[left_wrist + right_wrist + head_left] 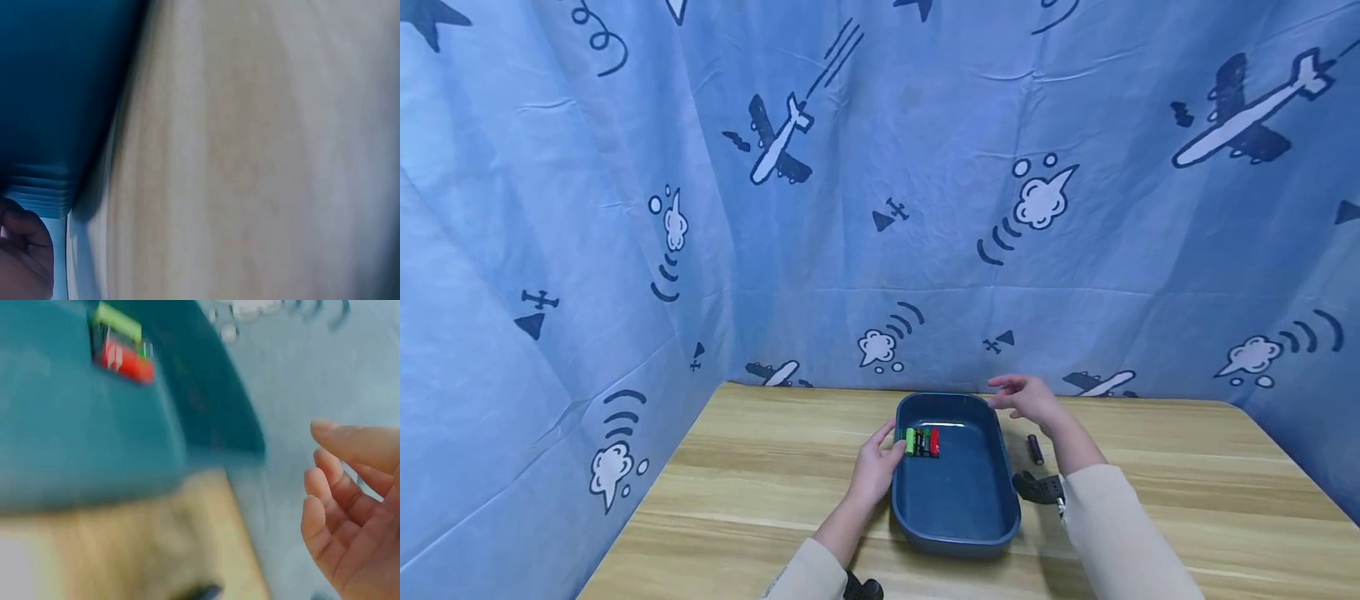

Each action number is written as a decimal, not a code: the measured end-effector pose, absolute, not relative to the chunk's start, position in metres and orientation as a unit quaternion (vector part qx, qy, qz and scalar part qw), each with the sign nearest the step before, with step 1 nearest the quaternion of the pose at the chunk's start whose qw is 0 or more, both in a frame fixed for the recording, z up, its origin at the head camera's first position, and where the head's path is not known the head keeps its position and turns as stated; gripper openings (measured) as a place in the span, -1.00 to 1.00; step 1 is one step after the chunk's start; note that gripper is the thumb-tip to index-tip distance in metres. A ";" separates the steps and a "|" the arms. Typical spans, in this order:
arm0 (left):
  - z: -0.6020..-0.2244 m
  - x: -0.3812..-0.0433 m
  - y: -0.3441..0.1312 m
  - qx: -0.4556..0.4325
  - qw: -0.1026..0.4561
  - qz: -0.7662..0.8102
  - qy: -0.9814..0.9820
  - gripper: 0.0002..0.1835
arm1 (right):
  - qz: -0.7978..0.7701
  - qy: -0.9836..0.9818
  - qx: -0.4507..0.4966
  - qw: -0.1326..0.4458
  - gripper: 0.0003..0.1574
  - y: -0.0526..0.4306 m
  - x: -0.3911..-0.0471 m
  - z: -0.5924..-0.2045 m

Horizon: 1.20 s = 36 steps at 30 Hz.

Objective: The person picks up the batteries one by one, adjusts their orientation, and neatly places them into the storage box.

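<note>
A dark blue plastic basin [955, 500] stands on the table. Several batteries lie side by side in its left part, among them a light green battery [910, 442] and a red battery [935, 442]. My left hand [874, 468] holds the basin's left wall, thumb at the rim beside the batteries; its fingers are partly hidden. Over the basin's far right corner hovers my right hand [1026, 402], with nothing in it. The right wrist view shows that hand's fingers [317, 484] loosely bent, apart from the thumb. A dark battery [1035, 450] lies on the table right of the basin.
The wooden table [760, 467] reaches back to a blue curtain [925, 250] printed with planes and clouds. Another curtain stretch runs along the left side. A black wrist camera mount [1037, 487] sits at the right sleeve, close to the basin's right wall.
</note>
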<state>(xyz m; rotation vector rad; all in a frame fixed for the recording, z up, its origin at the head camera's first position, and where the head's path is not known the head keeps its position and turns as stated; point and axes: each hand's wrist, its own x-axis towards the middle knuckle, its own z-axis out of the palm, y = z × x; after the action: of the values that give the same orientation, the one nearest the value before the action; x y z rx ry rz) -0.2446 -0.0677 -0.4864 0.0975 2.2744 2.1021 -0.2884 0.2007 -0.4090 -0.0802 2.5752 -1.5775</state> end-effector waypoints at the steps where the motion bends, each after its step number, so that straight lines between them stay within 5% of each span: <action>1: -0.487 -0.245 -0.068 0.031 0.022 0.679 0.733 -0.45 | -0.520 0.852 -0.023 0.060 -0.43 0.210 -0.286 -0.412; 20: -0.488 -0.244 -0.070 0.028 0.027 0.679 0.733 -0.48 | -0.431 0.893 -0.065 0.111 -0.06 0.274 -0.257 -0.469; 36: -0.487 -0.245 -0.069 0.029 0.027 0.678 0.734 -0.48 | -0.388 0.913 -0.052 0.115 -0.15 0.269 -0.260 -0.471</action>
<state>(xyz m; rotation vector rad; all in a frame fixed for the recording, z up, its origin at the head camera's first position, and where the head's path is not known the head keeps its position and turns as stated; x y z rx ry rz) -0.2449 -0.0693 -0.4874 0.0887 2.2666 2.0940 -0.2598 0.2689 -0.4705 -0.1532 2.6761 -1.1380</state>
